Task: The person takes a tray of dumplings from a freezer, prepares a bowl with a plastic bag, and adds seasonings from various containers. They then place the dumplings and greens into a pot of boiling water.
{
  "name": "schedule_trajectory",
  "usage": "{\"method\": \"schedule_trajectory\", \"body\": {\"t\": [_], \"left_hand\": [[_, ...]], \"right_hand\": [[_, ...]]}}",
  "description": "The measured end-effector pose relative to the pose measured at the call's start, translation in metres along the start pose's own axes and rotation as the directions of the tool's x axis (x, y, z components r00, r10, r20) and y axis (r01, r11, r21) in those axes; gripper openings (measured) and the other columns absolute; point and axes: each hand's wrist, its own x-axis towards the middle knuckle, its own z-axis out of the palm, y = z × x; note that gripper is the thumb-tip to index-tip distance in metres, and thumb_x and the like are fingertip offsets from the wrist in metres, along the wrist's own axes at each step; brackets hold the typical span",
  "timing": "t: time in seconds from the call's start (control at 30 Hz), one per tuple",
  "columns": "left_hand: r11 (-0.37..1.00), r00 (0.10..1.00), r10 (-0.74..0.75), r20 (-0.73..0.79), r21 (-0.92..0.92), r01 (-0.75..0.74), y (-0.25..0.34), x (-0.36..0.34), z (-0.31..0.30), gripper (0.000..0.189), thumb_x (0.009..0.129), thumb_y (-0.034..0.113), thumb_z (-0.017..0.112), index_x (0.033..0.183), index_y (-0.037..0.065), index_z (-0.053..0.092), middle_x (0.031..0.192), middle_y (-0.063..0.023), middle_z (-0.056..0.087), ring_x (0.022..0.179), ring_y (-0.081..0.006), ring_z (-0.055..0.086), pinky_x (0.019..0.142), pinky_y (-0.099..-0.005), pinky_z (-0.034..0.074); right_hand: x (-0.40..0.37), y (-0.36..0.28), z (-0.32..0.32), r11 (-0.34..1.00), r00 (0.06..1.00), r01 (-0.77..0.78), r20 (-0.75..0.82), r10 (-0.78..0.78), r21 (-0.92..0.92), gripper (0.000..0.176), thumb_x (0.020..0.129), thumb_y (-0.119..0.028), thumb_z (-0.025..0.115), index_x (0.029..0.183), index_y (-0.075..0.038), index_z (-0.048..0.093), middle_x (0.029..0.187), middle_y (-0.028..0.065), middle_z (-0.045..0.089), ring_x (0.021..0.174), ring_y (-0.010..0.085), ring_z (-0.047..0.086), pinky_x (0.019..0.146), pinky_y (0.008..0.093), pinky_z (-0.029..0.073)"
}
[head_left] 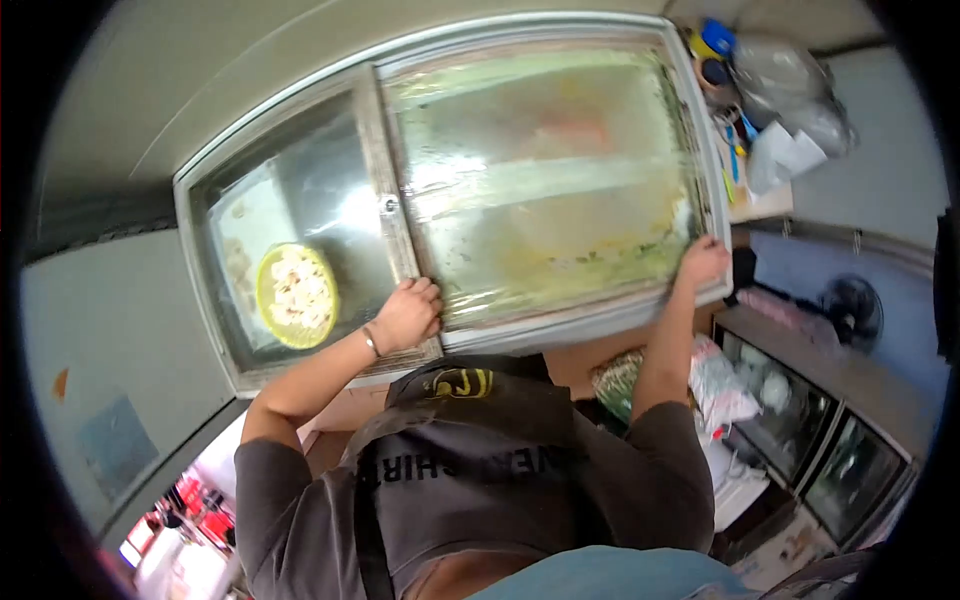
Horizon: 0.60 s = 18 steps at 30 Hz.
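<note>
A glass-topped chest with a pale metal frame [560, 338] lies before me. My left hand [408, 314] has its fingers curled at the lower end of the upright bar [378, 150] between the two panes. At the lower right corner of the frame, my right hand [705, 260] is curled on the edge of the taped, cloudy sliding pane [560, 200]. A yellow-green basket [262, 300] of pale pieces [303, 290] shows at the left pane, away from both hands. Whether it sits on or under the glass is unclear.
Plastic bags [785, 80] and small items crowd a shelf [765, 205] at the upper right. Lower right are a black fan [852, 308], a filled bag [722, 385] and a glass-doored cabinet [860, 480]. A wall [120, 330] stands at the left.
</note>
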Motion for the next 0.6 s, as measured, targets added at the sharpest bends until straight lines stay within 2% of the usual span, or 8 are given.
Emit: {"method": "schedule_trajectory", "body": {"t": [0.1, 0.17, 0.2, 0.27, 0.3, 0.37, 0.47, 0.6], "left_hand": [[0.997, 0.998, -0.060, -0.009, -0.057, 0.060, -0.003, 0.004, -0.002, 0.014, 0.069, 0.022, 0.060, 0.071, 0.008, 0.059, 0.080, -0.0065, 0.049, 0.086, -0.0221, 0.047, 0.076, -0.0351, 0.037], [0.997, 0.999, -0.049, 0.000, -0.054, 0.049, -0.005, 0.004, 0.000, 0.014, 0.070, 0.022, 0.059, 0.071, 0.008, 0.059, 0.081, -0.0066, 0.049, 0.086, -0.0224, 0.047, 0.076, -0.0352, 0.037], [0.997, 0.998, -0.062, 0.001, -0.048, 0.062, -0.004, 0.005, 0.003, 0.014, 0.070, 0.022, 0.059, 0.071, 0.008, 0.059, 0.081, -0.0067, 0.049, 0.086, -0.0227, 0.047, 0.075, -0.0353, 0.037], [0.997, 0.999, -0.048, 0.008, -0.063, 0.049, -0.002, 0.005, 0.000, 0.013, 0.070, 0.021, 0.059, 0.071, 0.008, 0.059, 0.080, -0.0071, 0.049, 0.086, -0.0230, 0.047, 0.075, -0.0352, 0.038], [0.997, 0.999, -0.053, 0.010, -0.060, 0.054, -0.003, 0.006, 0.001, 0.013, 0.070, 0.021, 0.059, 0.071, 0.008, 0.059, 0.081, -0.0071, 0.049, 0.086, -0.0230, 0.047, 0.075, -0.0352, 0.038], [0.996, 0.998, -0.061, 0.016, -0.062, 0.062, -0.002, 0.007, -0.001, 0.012, 0.070, 0.020, 0.059, 0.071, 0.008, 0.059, 0.081, -0.0073, 0.050, 0.087, -0.0232, 0.048, 0.075, -0.0352, 0.038], [0.995, 0.996, -0.067, 0.065, -0.067, 0.071, -0.003, 0.009, 0.000, 0.012, 0.069, 0.019, 0.060, 0.071, 0.008, 0.059, 0.081, -0.0077, 0.050, 0.087, -0.0235, 0.048, 0.075, -0.0354, 0.039], [0.997, 0.998, -0.032, 0.053, -0.064, 0.035, -0.004, 0.009, 0.000, 0.012, 0.069, 0.019, 0.060, 0.071, 0.007, 0.059, 0.082, -0.0082, 0.050, 0.087, -0.0240, 0.048, 0.075, -0.0358, 0.040]], "right_hand": [[-0.001, -0.008, -0.010, 0.999, 0.999, -0.043, 0.028, 0.043, 0.018, 0.035, 0.086, -0.032, 0.053, 0.097, 0.000, 0.059, 0.096, 0.0187, 0.054, 0.093, 0.0365, 0.050, 0.077, 0.0468, 0.044], [-0.008, -0.003, -0.006, 0.989, 0.994, 0.084, -0.080, -0.075, 0.120, 0.034, 0.085, -0.027, 0.055, 0.103, 0.002, 0.058, 0.099, 0.0200, 0.054, 0.095, 0.0365, 0.049, 0.082, 0.0461, 0.042], [-0.013, -0.002, -0.003, 0.992, 0.994, 0.072, -0.088, -0.063, 0.105, 0.034, 0.085, -0.027, 0.055, 0.103, 0.002, 0.058, 0.099, 0.0200, 0.054, 0.095, 0.0365, 0.049, 0.082, 0.0461, 0.042], [-0.019, -0.002, 0.000, 0.964, 0.958, 0.222, -0.217, -0.187, 0.149, 0.033, 0.087, -0.026, 0.053, 0.104, 0.002, 0.056, 0.096, 0.0202, 0.054, 0.095, 0.0368, 0.050, 0.084, 0.0448, 0.040], [-0.013, -0.001, 0.001, 0.967, 0.959, 0.213, -0.222, -0.179, 0.141, 0.033, 0.087, -0.026, 0.053, 0.104, 0.002, 0.056, 0.096, 0.0202, 0.054, 0.095, 0.0368, 0.050, 0.084, 0.0448, 0.040], [-0.001, -0.003, 0.000, 0.928, 0.959, 0.283, -0.078, -0.272, 0.242, 0.034, 0.087, -0.024, 0.054, 0.105, 0.004, 0.057, 0.101, 0.0205, 0.053, 0.100, 0.0367, 0.047, 0.086, 0.0448, 0.040], [0.019, -0.017, 0.001, 0.961, 0.980, 0.190, 0.016, -0.198, 0.203, 0.033, 0.087, -0.025, 0.054, 0.103, 0.003, 0.058, 0.101, 0.0203, 0.053, 0.100, 0.0365, 0.047, 0.085, 0.0448, 0.040], [0.013, -0.024, 0.012, 0.969, 0.985, 0.153, -0.112, -0.133, 0.193, 0.031, 0.086, -0.025, 0.054, 0.099, 0.002, 0.059, 0.097, 0.0199, 0.053, 0.096, 0.0365, 0.048, 0.082, 0.0462, 0.042]]}}
